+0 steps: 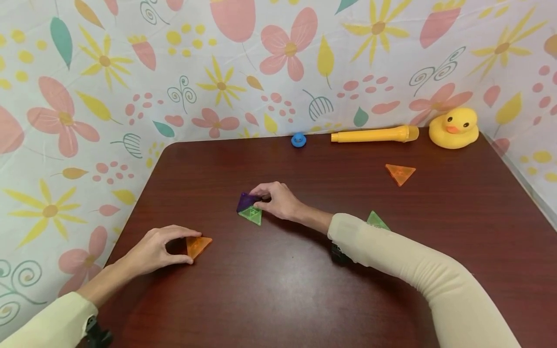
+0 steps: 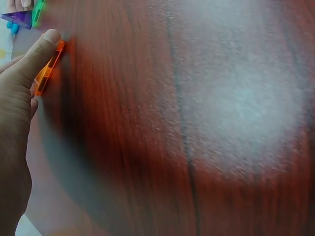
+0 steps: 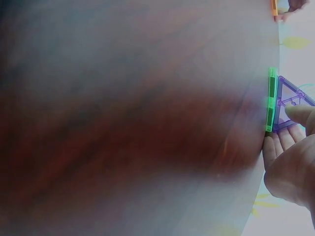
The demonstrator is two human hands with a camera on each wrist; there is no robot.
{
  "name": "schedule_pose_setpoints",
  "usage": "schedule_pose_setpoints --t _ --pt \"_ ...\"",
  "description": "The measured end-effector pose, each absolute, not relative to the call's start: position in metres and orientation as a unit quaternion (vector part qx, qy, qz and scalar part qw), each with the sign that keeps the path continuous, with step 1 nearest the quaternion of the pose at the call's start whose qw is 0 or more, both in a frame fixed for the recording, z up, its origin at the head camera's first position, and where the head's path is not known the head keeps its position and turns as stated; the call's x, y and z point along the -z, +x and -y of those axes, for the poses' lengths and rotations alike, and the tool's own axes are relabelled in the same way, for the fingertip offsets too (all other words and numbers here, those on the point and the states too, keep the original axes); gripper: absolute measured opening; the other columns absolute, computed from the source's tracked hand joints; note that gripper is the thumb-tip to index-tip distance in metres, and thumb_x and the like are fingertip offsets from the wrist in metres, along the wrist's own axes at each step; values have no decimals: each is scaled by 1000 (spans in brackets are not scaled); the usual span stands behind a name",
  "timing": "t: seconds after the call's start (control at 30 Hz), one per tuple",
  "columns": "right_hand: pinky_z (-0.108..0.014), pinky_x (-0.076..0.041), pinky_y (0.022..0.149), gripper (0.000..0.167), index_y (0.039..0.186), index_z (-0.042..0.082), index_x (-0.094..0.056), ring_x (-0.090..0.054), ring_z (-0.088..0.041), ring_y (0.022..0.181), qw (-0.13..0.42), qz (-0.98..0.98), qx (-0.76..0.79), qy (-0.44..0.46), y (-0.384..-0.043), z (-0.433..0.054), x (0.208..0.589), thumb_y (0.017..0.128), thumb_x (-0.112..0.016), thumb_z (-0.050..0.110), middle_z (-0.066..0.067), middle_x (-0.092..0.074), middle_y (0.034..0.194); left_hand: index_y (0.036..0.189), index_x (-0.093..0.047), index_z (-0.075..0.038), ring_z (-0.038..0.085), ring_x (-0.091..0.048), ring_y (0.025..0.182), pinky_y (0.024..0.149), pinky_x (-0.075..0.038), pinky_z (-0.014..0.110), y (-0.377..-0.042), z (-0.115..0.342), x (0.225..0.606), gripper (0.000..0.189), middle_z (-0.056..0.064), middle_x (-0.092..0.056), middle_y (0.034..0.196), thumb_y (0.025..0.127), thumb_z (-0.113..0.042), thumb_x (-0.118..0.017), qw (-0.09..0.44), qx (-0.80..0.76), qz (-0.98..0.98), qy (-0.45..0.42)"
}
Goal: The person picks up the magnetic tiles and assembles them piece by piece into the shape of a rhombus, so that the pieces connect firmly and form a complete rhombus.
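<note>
Near the table's left side, my left hand (image 1: 152,249) holds a translucent orange triangular tile (image 1: 198,246) by its edges, between thumb and fingers. Farther forward, the thumb and fingers of my right hand (image 1: 282,200) pinch a purple triangular tile (image 1: 245,201). A green triangular tile (image 1: 252,215) meets the purple one along an edge. In the right wrist view, the purple tile (image 3: 279,105) rises at an angle from the green tile (image 3: 271,98), which is seen edge-on. The left wrist view shows the orange tile (image 2: 49,69) beside the thumb.
Another green triangular tile (image 1: 377,220) is partly covered by my right sleeve (image 1: 391,251). A second orange tile (image 1: 401,174) lies at the back right. Along the back edge are a small blue toy (image 1: 298,140), a yellow toy microphone (image 1: 374,135) and a yellow rubber duck (image 1: 453,130).
</note>
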State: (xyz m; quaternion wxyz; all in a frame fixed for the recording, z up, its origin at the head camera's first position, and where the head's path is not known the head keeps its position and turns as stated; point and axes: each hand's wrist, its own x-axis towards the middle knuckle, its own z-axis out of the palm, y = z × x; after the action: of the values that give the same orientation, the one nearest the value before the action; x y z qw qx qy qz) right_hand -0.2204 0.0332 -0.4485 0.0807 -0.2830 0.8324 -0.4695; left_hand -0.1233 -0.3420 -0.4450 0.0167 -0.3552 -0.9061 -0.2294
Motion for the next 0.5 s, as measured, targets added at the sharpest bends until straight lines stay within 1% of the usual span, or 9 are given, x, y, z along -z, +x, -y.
schedule_pose_setpoints --t 0.1,0.2,0.37,0.5 --pt "-34 -56 98 29 125 2 -75 -72 -26 113 83 -834 468 -281 -219 -33 447 97 -78 6 -12 -76 120 133 -75 -25 10 -68 115 97 -48 14 -126 337 445 62 -16 -72 128 77 -40 -97 8 232 908 -350" --pt "-34 -56 99 29 126 1 -75 -72 -26 114 84 -834 468 -281 -217 -33 446 98 -78 5 -13 -76 120 134 -74 -26 11 -67 116 96 -52 19 -128 331 445 61 -15 -71 129 78 -40 -96 -7 247 906 -343" --pt "-34 -56 99 29 125 1 -74 -71 -26 114 82 -834 468 -282 -216 -33 446 97 -78 4 -13 -76 120 135 -72 -26 12 -64 111 91 -55 26 -132 320 447 59 -10 -71 130 81 -32 -94 -43 302 895 -327" --pt "-33 -55 99 28 126 1 -74 -71 -25 115 82 -835 465 -283 -216 -32 446 98 -78 6 -12 -76 121 135 -70 -25 13 -63 109 90 -54 29 -135 313 445 57 -9 -70 131 83 -28 -93 -62 327 887 -321"
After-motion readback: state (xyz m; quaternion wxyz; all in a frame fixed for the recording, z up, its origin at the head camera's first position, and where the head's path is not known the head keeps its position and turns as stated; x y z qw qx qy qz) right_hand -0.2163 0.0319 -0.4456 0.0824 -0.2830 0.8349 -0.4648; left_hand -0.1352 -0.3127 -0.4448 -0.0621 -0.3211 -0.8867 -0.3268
